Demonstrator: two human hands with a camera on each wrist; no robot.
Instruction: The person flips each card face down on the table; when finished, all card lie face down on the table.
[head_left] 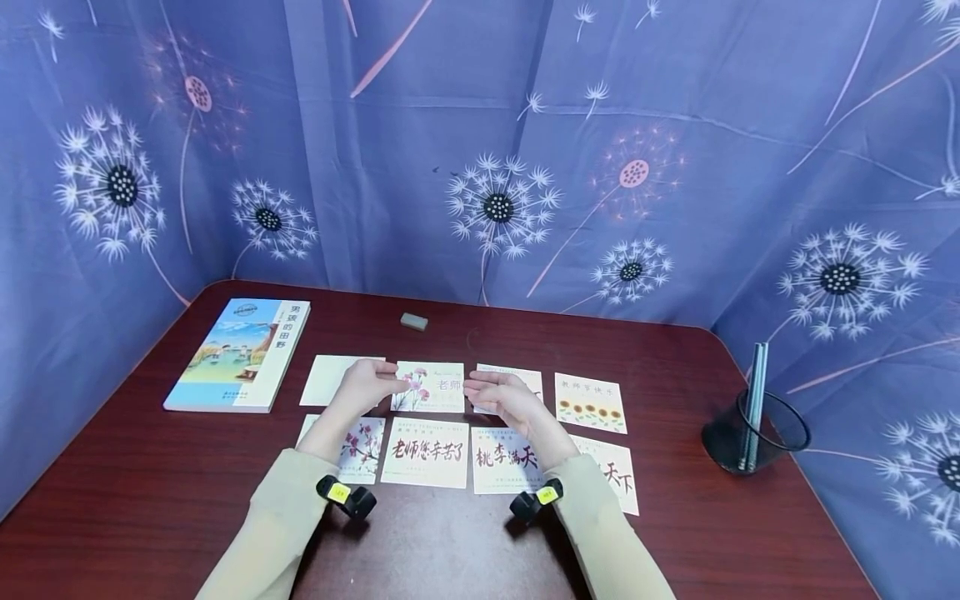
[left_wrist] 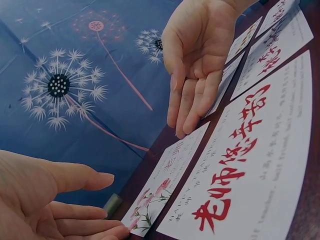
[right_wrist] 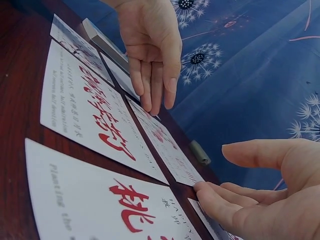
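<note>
Flower card (head_left: 435,398): it is found flat on the table (head_left: 112,483), between the two hands, in the row farther from the wrists.
Left hand (head_left: 363,388): nothing is clasped; the fingers are extended, the thumb is apart from them, and the fingertips are placed at the left edge of the flower card.
Right hand (head_left: 517,404): nothing is clasped here either; the straight fingers are placed by the right edge, with the thumb raised. Whether this edge is really touched cannot be told with certainty.
Side pressure: by judgement, the flower card is being squared from both sides. A light and equal push is advised, because a thin card could be bent upward or turned if one hand is stronger.
Red-lettered card (head_left: 425,467): it lies on the wrist side of the flower card, with a narrow gap; its upper edge can be used as a guide for straightness.
Neighbour cards: a pale card (head_left: 322,379) is partly covered by the left hand, and a printed card (head_left: 529,377) by the right one. Palms should be held above them, so that neither is dragged.
Small grey block (head_left: 414,322): it lies beyond the fingertips, apart from both hands.
</note>
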